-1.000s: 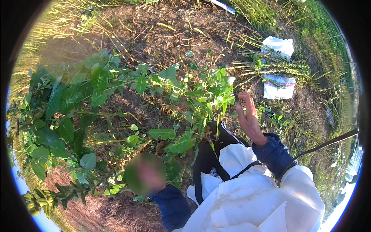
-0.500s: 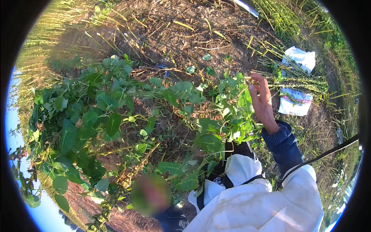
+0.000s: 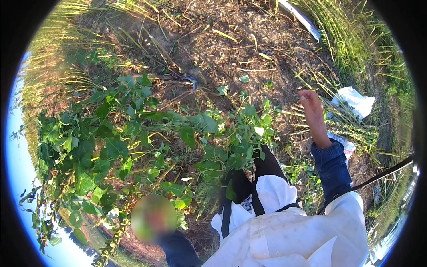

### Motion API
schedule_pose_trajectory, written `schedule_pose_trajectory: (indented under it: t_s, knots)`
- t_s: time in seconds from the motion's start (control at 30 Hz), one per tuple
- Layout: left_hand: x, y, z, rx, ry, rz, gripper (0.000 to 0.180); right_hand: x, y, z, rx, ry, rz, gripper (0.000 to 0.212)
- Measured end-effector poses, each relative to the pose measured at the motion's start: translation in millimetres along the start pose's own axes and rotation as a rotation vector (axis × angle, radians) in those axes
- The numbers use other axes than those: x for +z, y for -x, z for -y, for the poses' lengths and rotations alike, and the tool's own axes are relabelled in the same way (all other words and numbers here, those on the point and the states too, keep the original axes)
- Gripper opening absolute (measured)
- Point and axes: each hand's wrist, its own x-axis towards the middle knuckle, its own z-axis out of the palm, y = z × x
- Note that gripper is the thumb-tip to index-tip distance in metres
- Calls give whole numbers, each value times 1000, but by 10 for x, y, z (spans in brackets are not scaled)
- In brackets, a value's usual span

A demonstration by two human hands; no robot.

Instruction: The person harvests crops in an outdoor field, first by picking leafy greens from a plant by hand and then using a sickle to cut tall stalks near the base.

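A tangled mass of green leafy vines point(image 3: 104, 147) spreads from the left across to my legs. My right hand point(image 3: 313, 113), at the end of a dark blue sleeve, is raised to the right of the vines with its fingers loosely bent. Nothing shows in it. Cut stalks point(image 3: 356, 131) lie beside and beyond that hand. At the lower left, a blurred patch covers my left hand point(image 3: 154, 219) by the vines' lower edge, so its fingers and anything in them are hidden. The left forearm is also in a dark blue sleeve.
Beyond the vines lies a curved metal blade point(image 3: 191, 81), apparently a sickle's, on bare soil strewn with stalks. White sheets or sacks point(image 3: 353, 101) lie under the stalks at right. Tall dry grass point(image 3: 53, 66) stands at left. A dark strap point(image 3: 369, 182) crosses at right.
My right hand has moved right, away from the vines, and its fingers have bent more. My left forearm has shifted left. The vines near my legs have moved left, uncovering more of my dark trousers.
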Motion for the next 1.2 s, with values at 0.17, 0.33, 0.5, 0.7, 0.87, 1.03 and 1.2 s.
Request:
schedule_pose_trajectory:
  t_s: [0.17,0.33,0.5,0.7,0.87,1.03,1.2]
  knots:
    - [-270,-265,251,69,-84,20,30,424,-399,222,-112,-135,121,16]
    - [72,-218,0,-89,187,-77,27,1003,-899,675,-167,16,248,18]
    - [470,160,-433,-354,624,-56,24,1943,-1447,1253,-351,3,309,16]
    - [1121,362,-1028,-557,849,-75,23,2740,-2340,2617,-314,144,605,18]
    - [1324,283,-1262,-646,892,-500,22,3030,-3034,2923,-700,304,566,21]
    - [1135,64,-1107,-530,984,-497,40,3363,-4125,3057,-857,549,662,16]
    - [846,73,-1103,-563,853,-862,28,4758,-5137,3156,-1195,473,800,17]
